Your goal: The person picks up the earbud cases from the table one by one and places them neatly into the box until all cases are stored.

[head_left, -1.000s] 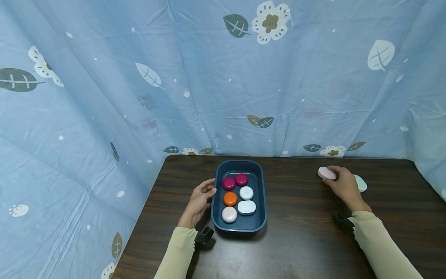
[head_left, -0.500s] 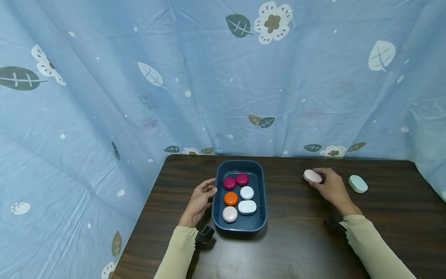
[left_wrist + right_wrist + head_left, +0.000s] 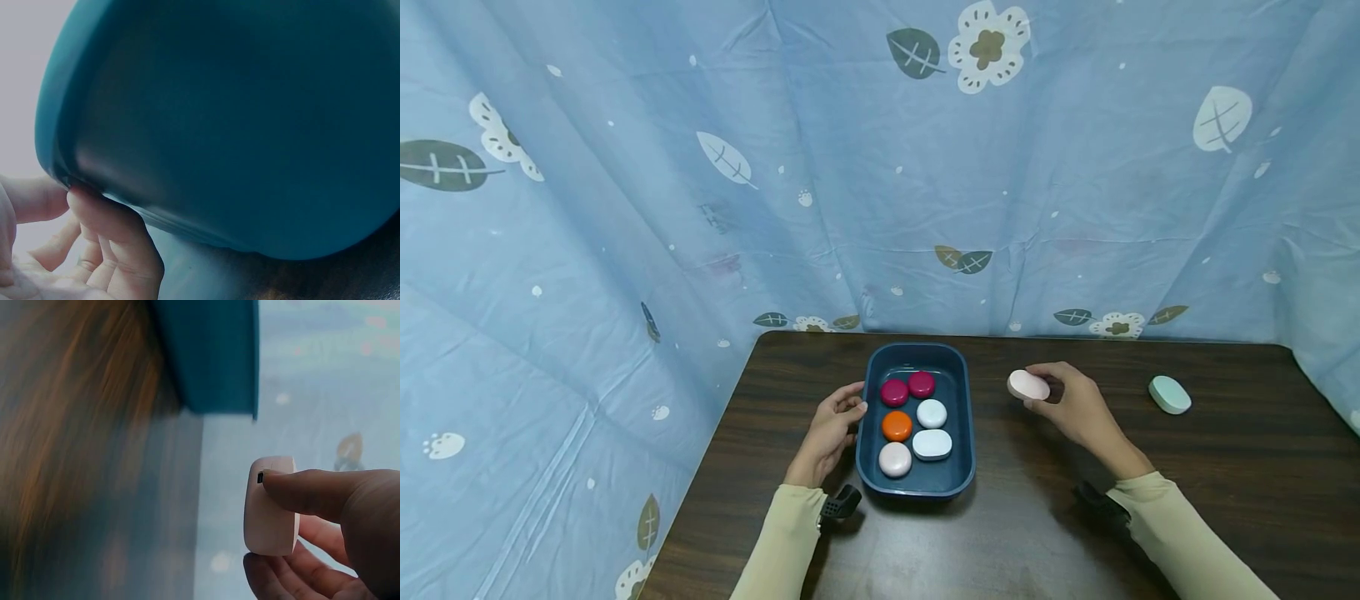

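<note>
My right hand [image 3: 1075, 408] pinches a pale pink oval case [image 3: 1027, 385] above the table, right of a blue tray [image 3: 971, 425]. In the right wrist view, the thumb presses one side of the case [image 3: 265, 519], beside a small dark slot, and fingers support it from below. At the tray's left edge, my left hand [image 3: 829, 433] pinches the rim between thumb and fingers; the left wrist view shows this grip close up on the tray wall [image 3: 219, 137]. Two magenta round pieces [image 3: 894, 392], an orange one [image 3: 897, 426] and several whitish ones [image 3: 932, 444] lie inside the tray.
A mint green oval piece [image 3: 1169, 395] lies alone on the dark wooden table [image 3: 1030, 517], at the right. Behind the table hangs a blue patterned curtain [image 3: 850, 167]. Black wrist cameras [image 3: 841, 503] sit at both wrists.
My right hand has carried the pink case leftward from beside the mint green piece toward the tray, and that piece now shows fully. The left hand stays at the tray rim.
</note>
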The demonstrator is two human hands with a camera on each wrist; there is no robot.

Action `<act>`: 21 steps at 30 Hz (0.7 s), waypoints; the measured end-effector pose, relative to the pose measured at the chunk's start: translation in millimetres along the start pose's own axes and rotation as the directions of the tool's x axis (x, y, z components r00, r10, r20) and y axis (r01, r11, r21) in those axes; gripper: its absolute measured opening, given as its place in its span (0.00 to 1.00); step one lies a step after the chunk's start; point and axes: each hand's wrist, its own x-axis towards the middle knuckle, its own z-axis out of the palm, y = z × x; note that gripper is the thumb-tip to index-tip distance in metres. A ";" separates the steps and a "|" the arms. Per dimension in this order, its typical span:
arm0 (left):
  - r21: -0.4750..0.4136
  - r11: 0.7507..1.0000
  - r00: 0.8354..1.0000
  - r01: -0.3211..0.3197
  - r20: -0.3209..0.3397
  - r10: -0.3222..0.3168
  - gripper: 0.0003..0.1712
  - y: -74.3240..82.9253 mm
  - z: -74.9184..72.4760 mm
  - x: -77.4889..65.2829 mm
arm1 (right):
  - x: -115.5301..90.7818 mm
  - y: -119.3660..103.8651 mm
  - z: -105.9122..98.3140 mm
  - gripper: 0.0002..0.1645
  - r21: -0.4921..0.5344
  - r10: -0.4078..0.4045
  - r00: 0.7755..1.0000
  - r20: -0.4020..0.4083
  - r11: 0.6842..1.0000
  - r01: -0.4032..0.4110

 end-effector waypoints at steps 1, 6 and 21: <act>-0.002 1.000 1.000 0.002 -0.001 -0.002 0.24 -0.3 -0.3 0.3 | 0.0 -4.2 1.6 0.31 0.007 -0.010 1.000 0.004 1.000 0.010; -0.003 1.000 1.000 0.006 0.000 -0.006 0.25 -0.3 -0.4 -0.5 | -0.7 -24.3 8.3 0.30 0.064 -0.062 0.998 0.010 0.996 0.062; 0.008 1.000 1.000 0.012 0.000 -0.012 0.25 0.1 0.2 -0.8 | -5.4 -67.1 27.8 0.28 0.166 -0.165 0.982 0.094 0.975 0.148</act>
